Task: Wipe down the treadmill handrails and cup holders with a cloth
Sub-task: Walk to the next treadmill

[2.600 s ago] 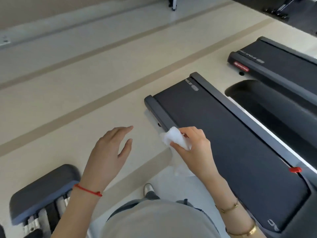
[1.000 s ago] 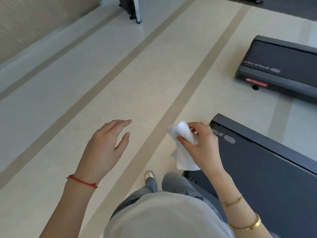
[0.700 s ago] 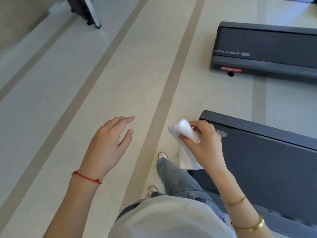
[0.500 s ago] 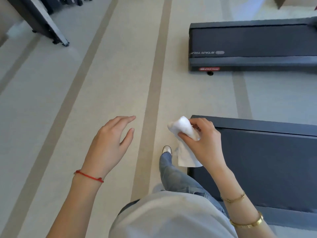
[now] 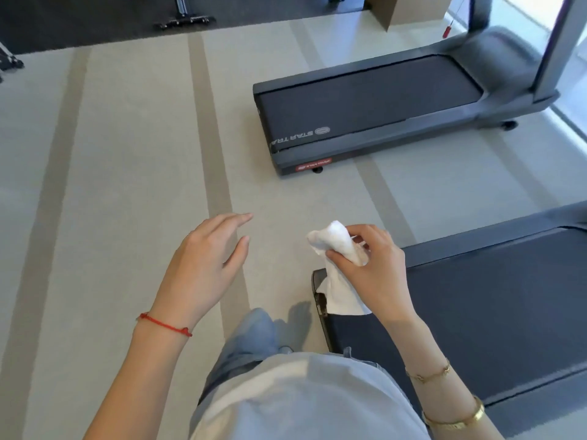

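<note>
My right hand (image 5: 378, 268) pinches a white cloth (image 5: 336, 246) between thumb and fingers, and the cloth's loose end hangs down over the rear corner of the near treadmill's deck (image 5: 476, 312). My left hand (image 5: 203, 262) hovers over the floor with straight fingers and holds nothing. A second treadmill (image 5: 365, 103) lies further ahead, its grey uprights (image 5: 552, 52) rising at the top right. No handrail top or cup holder is in view.
Beige striped floor (image 5: 111, 185) spreads to the left and between the two treadmills. Dark matting with a machine's black feet (image 5: 184, 20) runs along the top left. A cardboard box (image 5: 409, 7) stands at the top, behind the far treadmill.
My view has swung to the right while I walk around the near treadmill's rear end. The far treadmill's uprights have come into view. Both hands keep their poses, the cloth still pinched.
</note>
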Action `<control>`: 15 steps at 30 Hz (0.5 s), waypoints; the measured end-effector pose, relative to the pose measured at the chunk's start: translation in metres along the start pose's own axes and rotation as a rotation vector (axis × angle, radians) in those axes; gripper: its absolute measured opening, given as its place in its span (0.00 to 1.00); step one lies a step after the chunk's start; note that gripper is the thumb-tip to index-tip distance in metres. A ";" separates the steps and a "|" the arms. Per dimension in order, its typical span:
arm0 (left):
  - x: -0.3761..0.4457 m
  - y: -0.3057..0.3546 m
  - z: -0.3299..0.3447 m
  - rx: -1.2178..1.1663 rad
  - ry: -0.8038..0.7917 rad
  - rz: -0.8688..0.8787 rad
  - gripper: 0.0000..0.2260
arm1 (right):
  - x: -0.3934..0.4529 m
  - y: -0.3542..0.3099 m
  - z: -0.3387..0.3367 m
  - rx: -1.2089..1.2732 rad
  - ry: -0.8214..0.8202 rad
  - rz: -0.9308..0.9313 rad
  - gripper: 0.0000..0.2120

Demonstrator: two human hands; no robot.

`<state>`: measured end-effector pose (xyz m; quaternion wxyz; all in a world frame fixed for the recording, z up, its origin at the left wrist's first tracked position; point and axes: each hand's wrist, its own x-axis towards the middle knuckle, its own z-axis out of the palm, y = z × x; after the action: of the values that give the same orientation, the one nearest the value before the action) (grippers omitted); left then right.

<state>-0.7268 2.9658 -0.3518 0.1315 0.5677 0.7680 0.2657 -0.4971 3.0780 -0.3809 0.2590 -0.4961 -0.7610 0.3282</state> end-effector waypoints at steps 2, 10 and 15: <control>0.046 -0.006 0.004 -0.004 -0.039 0.044 0.15 | 0.031 0.005 0.005 -0.009 0.047 0.043 0.15; 0.253 -0.034 0.026 -0.014 -0.238 0.274 0.15 | 0.173 0.020 0.038 -0.079 0.293 0.189 0.16; 0.396 -0.032 0.022 0.005 -0.299 0.508 0.15 | 0.270 0.011 0.037 -0.073 0.465 0.305 0.13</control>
<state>-0.8687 3.3378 -0.3487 0.1710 0.7750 0.5740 0.2017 -0.6183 3.3219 -0.3943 0.3561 -0.6760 -0.6089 0.2130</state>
